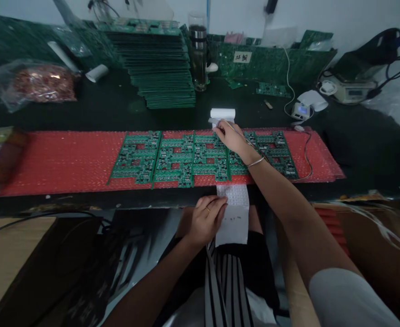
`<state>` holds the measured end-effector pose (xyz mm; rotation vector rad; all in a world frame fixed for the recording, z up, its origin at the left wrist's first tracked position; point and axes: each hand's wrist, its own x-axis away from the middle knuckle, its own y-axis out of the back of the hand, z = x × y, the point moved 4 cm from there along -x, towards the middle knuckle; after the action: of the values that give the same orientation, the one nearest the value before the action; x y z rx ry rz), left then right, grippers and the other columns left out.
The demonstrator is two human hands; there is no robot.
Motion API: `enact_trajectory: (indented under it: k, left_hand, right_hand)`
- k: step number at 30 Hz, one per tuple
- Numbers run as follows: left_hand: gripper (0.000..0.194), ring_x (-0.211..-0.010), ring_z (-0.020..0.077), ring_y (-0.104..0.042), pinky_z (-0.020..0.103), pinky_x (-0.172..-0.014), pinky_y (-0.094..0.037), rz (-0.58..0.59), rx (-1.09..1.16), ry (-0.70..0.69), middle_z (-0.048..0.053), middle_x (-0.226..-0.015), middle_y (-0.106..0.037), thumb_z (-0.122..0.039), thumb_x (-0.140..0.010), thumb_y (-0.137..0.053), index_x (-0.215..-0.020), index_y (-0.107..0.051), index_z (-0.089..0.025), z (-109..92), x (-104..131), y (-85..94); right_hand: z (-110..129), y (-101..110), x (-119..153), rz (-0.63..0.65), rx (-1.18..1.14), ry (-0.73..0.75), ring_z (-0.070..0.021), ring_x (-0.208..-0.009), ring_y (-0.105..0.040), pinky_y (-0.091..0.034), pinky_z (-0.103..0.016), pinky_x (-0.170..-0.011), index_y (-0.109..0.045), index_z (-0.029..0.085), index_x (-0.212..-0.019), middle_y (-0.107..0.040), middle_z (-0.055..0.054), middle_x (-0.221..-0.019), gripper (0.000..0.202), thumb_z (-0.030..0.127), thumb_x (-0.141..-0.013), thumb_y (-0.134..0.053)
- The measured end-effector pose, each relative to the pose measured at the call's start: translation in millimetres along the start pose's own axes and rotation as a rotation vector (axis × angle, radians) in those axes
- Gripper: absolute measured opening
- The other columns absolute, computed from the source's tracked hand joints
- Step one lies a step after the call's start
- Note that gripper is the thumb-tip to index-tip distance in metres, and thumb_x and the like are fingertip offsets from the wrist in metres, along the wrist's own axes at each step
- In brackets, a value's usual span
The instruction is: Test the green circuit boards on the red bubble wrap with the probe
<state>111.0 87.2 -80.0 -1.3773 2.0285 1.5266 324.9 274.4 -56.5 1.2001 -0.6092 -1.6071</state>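
My left hand (207,219) is closed at the front edge of the table, with its fingertips pinching the left side of a white sheet of small labels (233,197). The sheet hangs down over my lap. My right hand (232,136) reaches across the green circuit boards (174,159) with its fingers pressed together. Something thin and pale shows by these fingertips, too unclear to name. Just beyond them lies a white paper roll (223,113). Several boards lie side by side on red bubble wrap (66,159); my right forearm hides part of them.
A tall stack of green boards (162,68) stands at the back beside a drink bottle (199,59). A bag of copper-coloured parts (45,82) lies back left. A small device with a lit display (301,110) and a scale (354,92) are at the right, with cables nearby.
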Motion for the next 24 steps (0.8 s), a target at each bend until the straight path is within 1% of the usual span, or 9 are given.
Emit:
enact_trajectory:
  k: [2,5,8,11,13,15,19,21,24]
  left_hand:
    - [0.032,-0.093,0.0189,-0.069,0.034,-0.084,-0.053,0.015,-0.008,-0.049,0.006,-0.097,-0.075,-0.012,-0.094,-0.056,-0.125,-0.056,-0.019,0,2,-0.3]
    - [0.031,-0.096,0.0201,-0.068,0.035,-0.085,-0.052,0.032,-0.033,-0.158,0.008,-0.097,-0.074,-0.01,-0.096,-0.05,-0.127,-0.055,-0.016,-2,5,0.1]
    - [0.03,-0.097,0.0209,-0.067,0.035,-0.086,-0.052,0.053,-0.062,-0.241,0.01,-0.096,-0.074,-0.01,-0.097,-0.045,-0.125,-0.056,-0.011,-4,6,1.0]
    - [0.03,-0.096,0.0215,-0.065,0.036,-0.087,-0.051,0.075,-0.069,-0.269,0.012,-0.096,-0.072,-0.009,-0.097,-0.041,-0.122,-0.057,-0.007,-5,7,1.6]
    - [0.031,-0.097,0.0221,-0.064,0.036,-0.086,-0.05,0.097,-0.062,-0.262,0.013,-0.097,-0.072,-0.009,-0.098,-0.038,-0.122,-0.057,-0.007,-6,8,0.7]
    - [0.032,-0.096,0.0225,-0.063,0.037,-0.085,-0.05,0.107,-0.053,-0.242,0.013,-0.098,-0.071,-0.01,-0.097,-0.037,-0.123,-0.056,-0.008,-5,10,-1.4]
    - [0.03,-0.092,0.0227,-0.061,0.037,-0.082,-0.047,0.074,-0.034,-0.162,0.012,-0.096,-0.069,-0.008,-0.095,-0.039,-0.12,-0.055,-0.012,-3,11,-7.4]
    - [0.024,-0.09,0.022,-0.06,0.036,-0.08,-0.047,0.087,-0.003,-0.054,0.009,-0.093,-0.068,-0.01,-0.095,-0.042,-0.114,-0.056,-0.015,-1,10,-10.7]
    - [0.015,-0.087,0.0203,-0.06,0.034,-0.079,-0.046,0.157,0.078,0.168,0.005,-0.09,-0.066,-0.013,-0.094,-0.048,-0.104,-0.056,-0.019,4,8,-12.6]
  right_hand:
    - [0,0,0,0.001,-0.007,0.007,-0.0221,-0.087,-0.058,-0.045,-0.034,-0.078,-0.06,0.024,-0.092,-0.066,-0.006,-0.086,0.023,0.039,-0.1,-0.045]
    - [1,1,0,-0.01,-0.02,-0.01,-0.0224,-0.088,-0.058,-0.045,-0.034,-0.078,-0.06,0.023,-0.09,-0.065,-0.006,-0.086,0.021,0.039,-0.099,-0.048]
    - [2,3,1,-0.024,-0.039,-0.029,-0.0226,-0.085,-0.058,-0.045,-0.035,-0.076,-0.06,0.023,-0.088,-0.065,-0.006,-0.083,0.022,0.04,-0.098,-0.05]
    - [3,4,1,-0.018,-0.06,-0.027,-0.0219,-0.083,-0.057,-0.044,-0.034,-0.075,-0.059,0.024,-0.086,-0.064,-0.006,-0.082,0.022,0.04,-0.098,-0.05]
    - [3,5,2,-0.014,-0.062,-0.04,-0.0216,-0.082,-0.057,-0.043,-0.034,-0.074,-0.059,0.024,-0.085,-0.064,-0.006,-0.082,0.022,0.04,-0.098,-0.051]
    - [3,5,2,-0.013,-0.059,-0.052,-0.0215,-0.081,-0.057,-0.042,-0.034,-0.072,-0.058,0.023,-0.085,-0.065,-0.006,-0.083,0.023,0.04,-0.098,-0.051]
    - [3,4,4,-0.032,-0.06,-0.063,-0.0206,-0.08,-0.057,-0.042,-0.033,-0.07,-0.059,0.023,-0.087,-0.066,-0.007,-0.085,0.024,0.042,-0.099,-0.049]
    - [3,4,5,-0.038,-0.055,-0.074,-0.0207,-0.08,-0.058,-0.041,-0.033,-0.071,-0.059,0.023,-0.088,-0.066,-0.007,-0.087,0.024,0.042,-0.099,-0.048]
    - [3,5,4,-0.03,-0.048,-0.08,-0.0212,-0.08,-0.058,-0.041,-0.033,-0.071,-0.059,0.023,-0.088,-0.066,-0.006,-0.085,0.023,0.041,-0.099,-0.049]
